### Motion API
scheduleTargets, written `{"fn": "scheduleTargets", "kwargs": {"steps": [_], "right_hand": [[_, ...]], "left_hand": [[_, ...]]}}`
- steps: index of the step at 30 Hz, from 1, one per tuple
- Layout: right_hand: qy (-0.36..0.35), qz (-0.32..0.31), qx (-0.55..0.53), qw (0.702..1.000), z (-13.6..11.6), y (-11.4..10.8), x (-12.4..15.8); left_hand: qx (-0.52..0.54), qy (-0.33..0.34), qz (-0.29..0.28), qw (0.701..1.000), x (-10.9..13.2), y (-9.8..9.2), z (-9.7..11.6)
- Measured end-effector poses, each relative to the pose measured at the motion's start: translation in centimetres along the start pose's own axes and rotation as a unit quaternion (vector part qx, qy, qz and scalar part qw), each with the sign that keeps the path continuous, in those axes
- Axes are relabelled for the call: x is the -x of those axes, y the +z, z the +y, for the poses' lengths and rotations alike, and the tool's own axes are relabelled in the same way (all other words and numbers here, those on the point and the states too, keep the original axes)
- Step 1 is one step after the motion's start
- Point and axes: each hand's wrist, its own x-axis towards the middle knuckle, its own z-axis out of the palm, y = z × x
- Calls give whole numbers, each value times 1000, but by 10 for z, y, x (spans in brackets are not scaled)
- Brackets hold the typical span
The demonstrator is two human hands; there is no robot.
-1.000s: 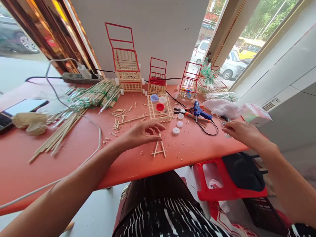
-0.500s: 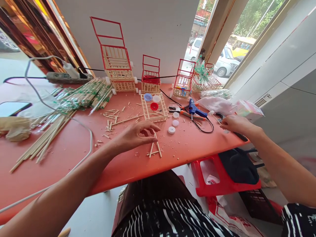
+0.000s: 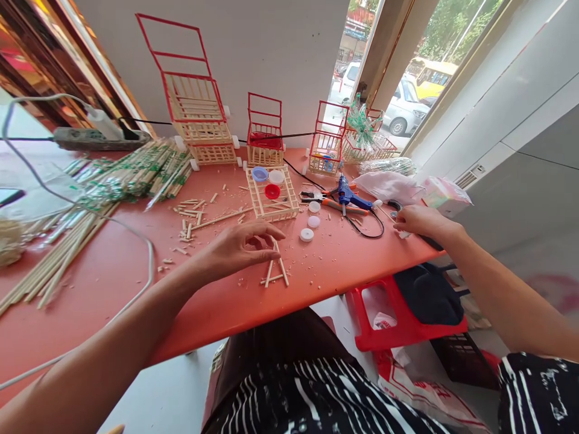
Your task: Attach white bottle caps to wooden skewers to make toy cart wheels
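My left hand (image 3: 244,244) is bent over the top of a small A-shaped frame of wooden sticks (image 3: 281,271) lying on the table, its thumb and fingers around the upper ends. A short crosspiece joins the two legs low down. At the right of the table, my right hand (image 3: 418,222) has its fingertips pressed together. A thin stick with a white tip (image 3: 378,204) runs up to those fingertips; whether they grip it is unclear. Between the hands are a blue glue gun (image 3: 350,194), orange-handled pliers (image 3: 335,204) and white round caps (image 3: 306,235).
Small stick carts with red rails (image 3: 190,99) stand along the wall. A slatted stick frame (image 3: 266,211) carries blue, white and red caps. Bundled sticks (image 3: 149,166), loose sticks (image 3: 67,256) and a white cable (image 3: 149,253) occupy the left. A red stool (image 3: 362,319) is below the table edge.
The whole view has shifted, so things appear further left. My left hand stays at the stick frame, and my right hand keeps its place at the right side with fingers closed.
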Motion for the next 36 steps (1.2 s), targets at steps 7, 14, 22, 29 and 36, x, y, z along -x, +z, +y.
{"fn": "scheduleTargets", "kwargs": {"steps": [7,14,22,29,36], "right_hand": [[23,15,-12,1000,7,2,2],[32,120,-46,991,15,-11,19],[-154,289,-169,930,-73,11,55],[-278,288,-248,882,-140,48,55],[-278,282,-294,870,-154,54,53]], "left_hand": [[-6,1,10,1000,0,1,-1],[-28,-26,41,998,0,0,1],[-61,-30,266,962,1,-9,-1],[-29,-18,331,943,2,-10,5],[21,-24,333,942,7,-13,23]]}}
